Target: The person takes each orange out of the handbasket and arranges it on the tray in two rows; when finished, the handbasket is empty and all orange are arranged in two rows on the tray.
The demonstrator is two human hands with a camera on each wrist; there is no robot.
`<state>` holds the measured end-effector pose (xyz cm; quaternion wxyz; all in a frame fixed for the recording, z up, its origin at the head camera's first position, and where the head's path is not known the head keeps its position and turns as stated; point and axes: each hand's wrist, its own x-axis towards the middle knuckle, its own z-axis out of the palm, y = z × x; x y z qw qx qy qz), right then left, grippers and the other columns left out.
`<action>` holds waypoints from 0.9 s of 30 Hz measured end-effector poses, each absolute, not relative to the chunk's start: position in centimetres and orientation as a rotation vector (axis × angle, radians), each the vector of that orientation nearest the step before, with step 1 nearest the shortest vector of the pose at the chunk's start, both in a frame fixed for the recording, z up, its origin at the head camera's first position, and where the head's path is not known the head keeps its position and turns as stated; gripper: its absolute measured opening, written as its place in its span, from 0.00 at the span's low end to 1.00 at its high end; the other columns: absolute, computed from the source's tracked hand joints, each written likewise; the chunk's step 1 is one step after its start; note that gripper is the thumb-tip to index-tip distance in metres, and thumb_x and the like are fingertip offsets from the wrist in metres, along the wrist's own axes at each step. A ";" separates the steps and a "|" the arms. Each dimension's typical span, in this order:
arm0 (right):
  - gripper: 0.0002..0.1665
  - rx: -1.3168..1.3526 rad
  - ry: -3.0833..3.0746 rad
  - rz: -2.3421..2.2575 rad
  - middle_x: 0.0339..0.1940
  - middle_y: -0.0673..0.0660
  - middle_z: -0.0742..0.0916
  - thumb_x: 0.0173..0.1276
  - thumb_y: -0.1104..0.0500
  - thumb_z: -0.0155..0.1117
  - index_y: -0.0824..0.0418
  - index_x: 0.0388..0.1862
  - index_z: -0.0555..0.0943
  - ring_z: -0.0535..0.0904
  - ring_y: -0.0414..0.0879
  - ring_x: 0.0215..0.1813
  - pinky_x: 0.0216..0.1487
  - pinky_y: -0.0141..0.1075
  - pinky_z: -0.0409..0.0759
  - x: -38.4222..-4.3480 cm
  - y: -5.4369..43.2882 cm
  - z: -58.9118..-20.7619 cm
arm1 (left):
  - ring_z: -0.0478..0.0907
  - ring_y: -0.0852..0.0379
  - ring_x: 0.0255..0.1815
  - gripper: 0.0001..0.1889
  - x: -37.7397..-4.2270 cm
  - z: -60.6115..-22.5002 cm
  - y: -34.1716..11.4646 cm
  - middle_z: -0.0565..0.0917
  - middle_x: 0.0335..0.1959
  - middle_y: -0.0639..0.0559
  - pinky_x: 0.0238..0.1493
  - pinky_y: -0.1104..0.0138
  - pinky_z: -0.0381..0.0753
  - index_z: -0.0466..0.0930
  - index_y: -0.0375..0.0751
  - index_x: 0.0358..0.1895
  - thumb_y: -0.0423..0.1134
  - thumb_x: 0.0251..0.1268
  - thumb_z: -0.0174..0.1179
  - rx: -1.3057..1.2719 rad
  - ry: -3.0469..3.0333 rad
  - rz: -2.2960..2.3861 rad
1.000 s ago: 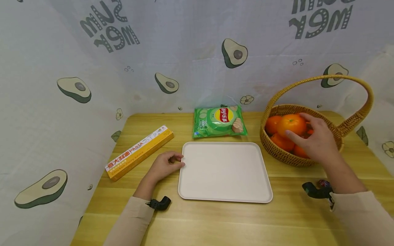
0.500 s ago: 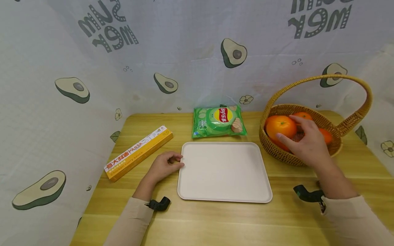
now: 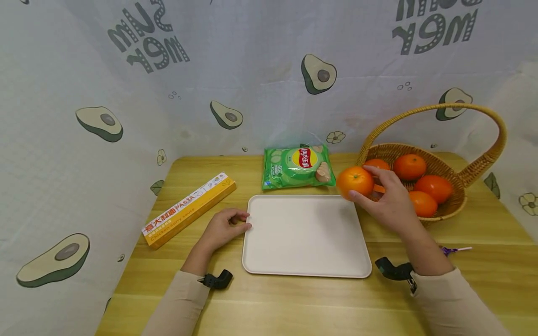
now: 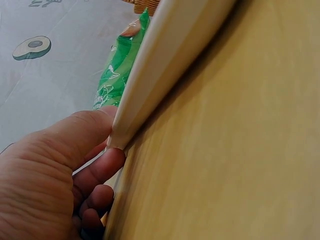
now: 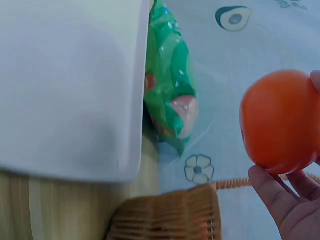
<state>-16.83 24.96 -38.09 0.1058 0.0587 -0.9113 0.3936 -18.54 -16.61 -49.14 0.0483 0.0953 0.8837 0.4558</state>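
Note:
My right hand (image 3: 391, 198) grips an orange (image 3: 355, 182) between thumb and fingers, held up over the far right corner of a white tray (image 3: 307, 238). The right wrist view shows the same orange (image 5: 281, 121) lifted off, with fingertips (image 5: 272, 192) against its underside. At the tray's left edge, my left hand (image 3: 224, 227) pinches the rim. In the left wrist view its thumb lies on top of the rim and the index finger just under it. Several more oranges (image 3: 409, 166) lie inside a wicker basket (image 3: 458, 198) with a tall handle, to the right.
Behind the tray lies a green bag of chips (image 3: 298, 165). A yellow pasta box (image 3: 191, 210) rests at an angle on the left. Beside the right forearm is a lollipop (image 3: 451, 250) in purple wrapping. A curtain printed with avocados (image 3: 319, 73) closes off the back.
My right hand has carried the orange leftward out of the basket to the tray's far right corner, uncovering other oranges. The left hand stays at the tray's edge.

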 end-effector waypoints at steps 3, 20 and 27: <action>0.44 0.210 -2.679 1.203 0.66 0.68 0.73 0.65 0.49 0.76 0.62 0.75 0.69 0.73 0.64 0.63 0.48 0.09 0.67 -16.9 23.8 -38.3 | 0.79 0.58 0.42 0.13 -18.5 -49.2 -16.6 0.87 0.40 0.57 0.49 0.63 0.79 0.88 0.51 0.47 0.44 0.59 0.74 0.295 2.696 1.386; 0.43 0.250 -2.718 1.387 0.67 0.64 0.75 0.65 0.49 0.75 0.58 0.76 0.69 0.76 0.61 0.65 0.60 0.54 0.82 -18.1 18.5 -40.1 | 0.78 0.58 0.42 0.13 -18.6 -49.1 -16.4 0.87 0.39 0.58 0.49 0.63 0.78 0.89 0.51 0.47 0.44 0.59 0.74 0.284 2.724 1.357; 0.45 0.290 -2.751 1.463 0.69 0.62 0.74 0.64 0.48 0.76 0.58 0.75 0.68 0.77 0.60 0.65 0.61 0.52 0.82 -18.6 16.4 -41.3 | 0.79 0.58 0.42 0.12 -18.6 -49.3 -16.6 0.87 0.39 0.58 0.49 0.63 0.79 0.89 0.51 0.46 0.43 0.59 0.75 0.286 2.724 1.373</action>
